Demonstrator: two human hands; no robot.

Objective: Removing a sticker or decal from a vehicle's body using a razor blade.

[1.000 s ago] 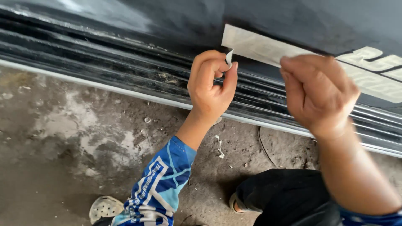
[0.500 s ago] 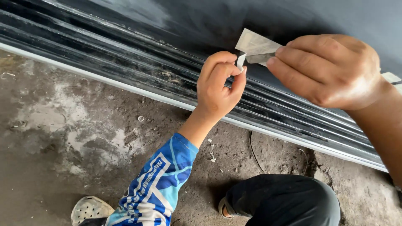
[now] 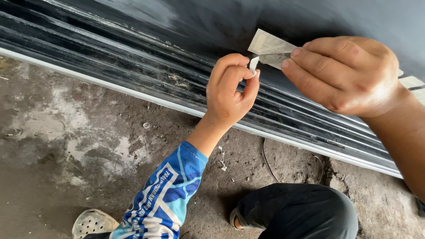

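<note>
A pale sticker strip (image 3: 268, 45) lies on the dark glossy vehicle panel (image 3: 212, 26), just above the ribbed black side sill (image 3: 133, 75). My left hand (image 3: 230, 90), in a blue patterned sleeve, pinches a small white curl of backing film (image 3: 253, 64) at the sticker's lower left corner. My right hand (image 3: 347, 75) presses its fingertips on the sticker's right part and covers most of it. More of the pale sticker shows past my right wrist at the frame's right edge.
Wet, stained concrete floor (image 3: 66, 132) runs below the sill. My knee in dark trousers (image 3: 301, 212) is at the bottom, with a pale perforated shoe (image 3: 90, 223) at the lower left. Small white film scraps (image 3: 222, 161) lie on the ground.
The view has shifted so the sticker's left end sits further right. My right hand has moved onto the sticker's end, while my left hand keeps pinching the film curl.
</note>
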